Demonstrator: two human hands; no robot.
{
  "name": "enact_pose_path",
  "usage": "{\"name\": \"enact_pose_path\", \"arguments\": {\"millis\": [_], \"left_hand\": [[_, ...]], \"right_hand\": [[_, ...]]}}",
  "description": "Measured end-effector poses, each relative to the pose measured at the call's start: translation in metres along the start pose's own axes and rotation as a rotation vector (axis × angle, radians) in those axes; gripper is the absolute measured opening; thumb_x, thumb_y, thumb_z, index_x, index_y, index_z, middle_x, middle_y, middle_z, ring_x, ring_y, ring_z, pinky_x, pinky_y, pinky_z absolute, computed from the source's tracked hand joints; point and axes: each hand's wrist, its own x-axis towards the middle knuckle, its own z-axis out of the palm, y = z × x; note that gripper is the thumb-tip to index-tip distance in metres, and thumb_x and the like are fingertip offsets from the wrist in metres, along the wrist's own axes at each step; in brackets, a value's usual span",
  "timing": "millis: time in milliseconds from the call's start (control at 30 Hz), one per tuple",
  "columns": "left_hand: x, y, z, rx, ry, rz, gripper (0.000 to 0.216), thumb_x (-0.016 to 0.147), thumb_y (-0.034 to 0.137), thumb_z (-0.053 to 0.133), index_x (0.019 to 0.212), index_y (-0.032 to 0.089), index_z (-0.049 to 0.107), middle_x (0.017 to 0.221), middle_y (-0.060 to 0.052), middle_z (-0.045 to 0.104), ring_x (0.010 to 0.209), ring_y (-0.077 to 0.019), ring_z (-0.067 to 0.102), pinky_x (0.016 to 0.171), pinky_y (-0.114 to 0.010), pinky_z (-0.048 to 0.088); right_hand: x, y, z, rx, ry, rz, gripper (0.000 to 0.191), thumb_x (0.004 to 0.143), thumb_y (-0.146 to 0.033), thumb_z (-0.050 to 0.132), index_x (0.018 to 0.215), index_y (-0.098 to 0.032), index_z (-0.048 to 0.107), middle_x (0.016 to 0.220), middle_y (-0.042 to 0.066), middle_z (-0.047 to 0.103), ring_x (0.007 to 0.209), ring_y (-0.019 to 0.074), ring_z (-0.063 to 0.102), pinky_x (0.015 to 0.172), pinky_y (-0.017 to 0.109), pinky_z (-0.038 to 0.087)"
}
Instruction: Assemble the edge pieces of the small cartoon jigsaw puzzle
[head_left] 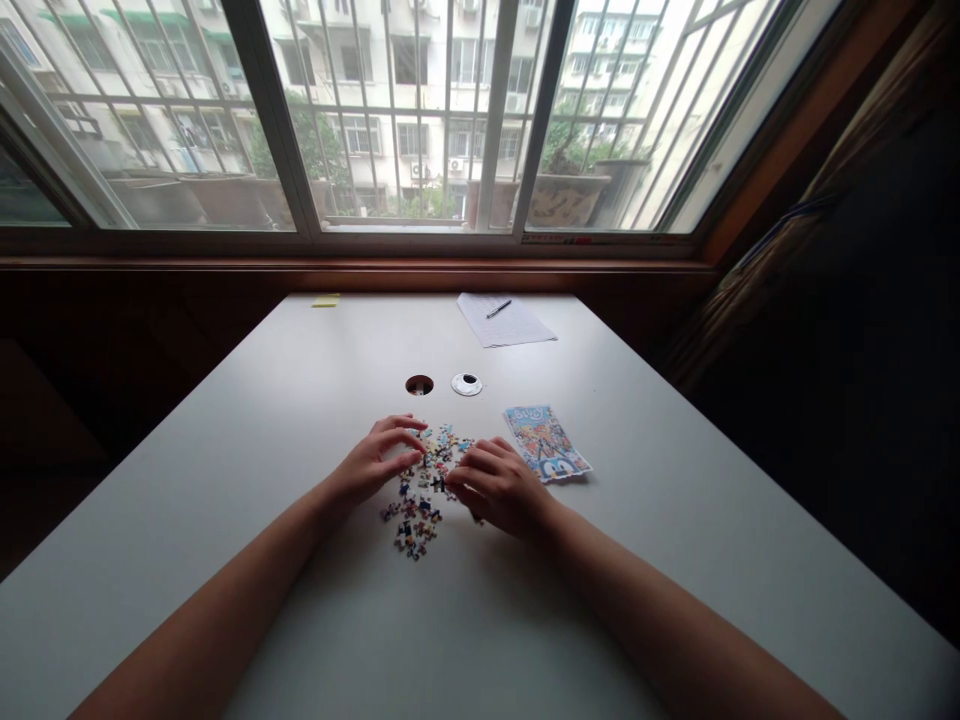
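A loose pile of small, multicoloured jigsaw puzzle pieces (416,512) lies on the white table (300,620). At the left side of the pile is my left hand (379,458), its fingers spread and reaching over the upper pieces, with nothing seen in its grasp. My right hand (499,485) covers the right side, fingers curled and pressed together. At its fingertips shows a dark jigsaw puzzle piece (439,484). Some of the pile is hidden beneath both hands.
Right of my right hand lies a colourful picture sheet (547,445). Beyond the pile are a round cable hole (419,385) and a white grommet cover (466,384). Farther back are paper sheets (514,325), a pen (499,309) and a yellow sticky note (326,300), below a barred window.
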Motion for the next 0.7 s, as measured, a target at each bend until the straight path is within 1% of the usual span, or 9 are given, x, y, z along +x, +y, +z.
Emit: {"name": "enact_pose_path", "arguments": {"millis": [67, 133, 267, 333, 400, 533, 700], "left_hand": [[0.0, -0.001, 0.001, -0.09, 0.079, -0.032, 0.02, 0.092, 0.04, 0.064, 0.097, 0.023, 0.073, 0.129, -0.009, 0.061, 0.136, -0.0293, 0.044, 0.115, -0.048, 0.037], [0.0, -0.003, 0.002, -0.169, 0.167, -0.068, 0.019, 0.091, 0.037, 0.063, 0.099, 0.022, 0.072, 0.125, -0.009, 0.062, 0.132, -0.0281, 0.049, 0.111, -0.046, 0.041], [-0.001, -0.012, 0.002, -0.345, 0.359, -0.131, 0.02, 0.087, 0.035, 0.065, 0.099, 0.02, 0.07, 0.118, -0.008, 0.066, 0.123, -0.0264, 0.055, 0.112, -0.045, 0.038], [-0.003, -0.015, 0.001, -0.456, 0.428, -0.17, 0.021, 0.083, 0.034, 0.069, 0.098, 0.019, 0.07, 0.113, -0.007, 0.068, 0.117, -0.0252, 0.058, 0.111, -0.044, 0.04], [-0.004, -0.016, 0.0, -0.519, 0.47, -0.198, 0.022, 0.08, 0.033, 0.071, 0.097, 0.019, 0.07, 0.109, -0.006, 0.068, 0.111, -0.0233, 0.06, 0.108, -0.042, 0.042], [-0.007, -0.013, -0.001, -0.538, 0.527, -0.231, 0.022, 0.078, 0.033, 0.071, 0.095, 0.019, 0.069, 0.103, -0.004, 0.068, 0.102, -0.0206, 0.061, 0.102, -0.038, 0.045], [-0.01, -0.01, -0.001, -0.529, 0.543, -0.269, 0.023, 0.077, 0.031, 0.072, 0.097, 0.018, 0.071, 0.102, -0.005, 0.069, 0.097, -0.0201, 0.061, 0.094, -0.033, 0.046]], "right_hand": [[0.0, 0.002, 0.0, 0.022, 0.015, 0.017, 0.015, 0.101, -0.027, 0.055, 0.093, -0.021, 0.067, 0.083, 0.003, 0.066, 0.078, 0.0163, 0.053, 0.076, 0.032, 0.035], [-0.002, 0.005, 0.0, 0.043, 0.027, 0.033, 0.015, 0.1, -0.028, 0.057, 0.092, -0.021, 0.068, 0.083, 0.003, 0.066, 0.077, 0.0162, 0.053, 0.076, 0.032, 0.036], [-0.006, 0.01, 0.002, 0.077, 0.045, 0.065, 0.014, 0.099, -0.028, 0.058, 0.093, -0.021, 0.068, 0.084, 0.004, 0.066, 0.079, 0.017, 0.055, 0.077, 0.032, 0.037], [-0.008, 0.012, 0.002, 0.094, 0.059, 0.08, 0.013, 0.098, -0.027, 0.059, 0.093, -0.021, 0.069, 0.083, 0.004, 0.066, 0.08, 0.0172, 0.056, 0.077, 0.032, 0.039], [-0.009, 0.013, 0.001, 0.112, 0.083, 0.094, 0.012, 0.098, -0.025, 0.06, 0.092, -0.021, 0.069, 0.083, 0.004, 0.067, 0.081, 0.0172, 0.057, 0.077, 0.032, 0.04], [-0.009, 0.013, 0.0, 0.13, 0.104, 0.119, 0.012, 0.097, -0.024, 0.06, 0.09, -0.021, 0.07, 0.083, 0.005, 0.068, 0.082, 0.0176, 0.058, 0.077, 0.032, 0.041], [-0.009, 0.011, -0.002, 0.142, 0.106, 0.108, 0.009, 0.096, -0.022, 0.062, 0.09, -0.021, 0.069, 0.082, 0.004, 0.067, 0.08, 0.0176, 0.057, 0.076, 0.032, 0.041]]}}
